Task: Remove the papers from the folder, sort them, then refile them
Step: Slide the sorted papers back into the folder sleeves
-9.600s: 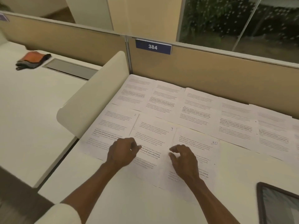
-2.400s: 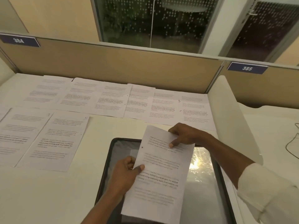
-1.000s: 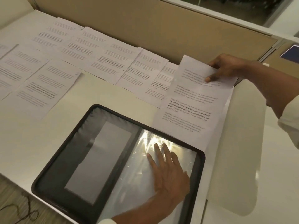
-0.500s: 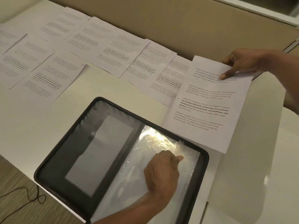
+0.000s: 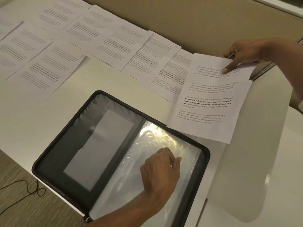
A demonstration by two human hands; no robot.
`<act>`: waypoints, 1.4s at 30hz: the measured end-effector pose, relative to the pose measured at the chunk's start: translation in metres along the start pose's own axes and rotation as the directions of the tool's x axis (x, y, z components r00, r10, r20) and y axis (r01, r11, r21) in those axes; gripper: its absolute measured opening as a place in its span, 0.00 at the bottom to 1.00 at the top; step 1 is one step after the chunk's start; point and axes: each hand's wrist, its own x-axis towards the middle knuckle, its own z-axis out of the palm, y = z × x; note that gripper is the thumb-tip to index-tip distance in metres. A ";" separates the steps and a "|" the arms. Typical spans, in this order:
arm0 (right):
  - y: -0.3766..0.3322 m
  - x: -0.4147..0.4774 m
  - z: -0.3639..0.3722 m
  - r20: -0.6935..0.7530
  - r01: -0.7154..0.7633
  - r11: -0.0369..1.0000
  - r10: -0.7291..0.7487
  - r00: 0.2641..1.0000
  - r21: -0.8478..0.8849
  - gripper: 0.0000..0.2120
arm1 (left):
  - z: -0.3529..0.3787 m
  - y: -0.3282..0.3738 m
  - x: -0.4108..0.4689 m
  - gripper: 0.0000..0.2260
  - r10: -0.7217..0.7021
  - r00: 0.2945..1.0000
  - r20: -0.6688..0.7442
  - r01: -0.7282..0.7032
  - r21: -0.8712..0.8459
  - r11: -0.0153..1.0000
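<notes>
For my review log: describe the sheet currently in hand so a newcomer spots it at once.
Find the open black folder on the desk. Past its far right corner is one sheet, pinched near its top by the right hand. Unlike the papers lying flat in rows, it alone is held.

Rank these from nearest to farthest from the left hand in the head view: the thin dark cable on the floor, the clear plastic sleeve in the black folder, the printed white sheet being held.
1. Clear plastic sleeve: pinched by the left hand.
2. Printed white sheet: up right, in the right hand.
3. Thin dark cable: far left, on the floor.
</notes>
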 end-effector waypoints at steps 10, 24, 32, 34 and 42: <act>-0.019 0.012 0.000 0.048 0.038 0.998 -0.035 0.998 -0.049 0.14 | 0.017 -0.011 0.000 0.20 0.245 0.954 -0.171 -0.220 0.156 0.963; -0.038 0.042 0.033 0.090 0.063 0.992 -0.054 0.994 -0.107 0.17 | 0.022 -0.010 0.000 0.15 0.351 0.922 -0.165 -0.300 0.271 0.915; -0.035 0.069 0.070 0.082 0.077 0.996 -0.080 0.993 0.037 0.16 | 0.022 -0.003 -0.003 0.12 0.460 0.873 -0.165 -0.396 0.310 0.864; -0.031 0.073 0.079 0.072 0.086 0.995 -0.089 0.993 0.045 0.17 | 0.024 -0.004 -0.003 0.12 0.468 0.870 -0.152 -0.408 0.309 0.859; -0.021 0.077 0.092 0.035 0.061 0.981 -0.068 0.997 0.182 0.19 | 0.026 -0.009 -0.002 0.14 0.513 0.854 -0.083 -0.457 0.350 0.817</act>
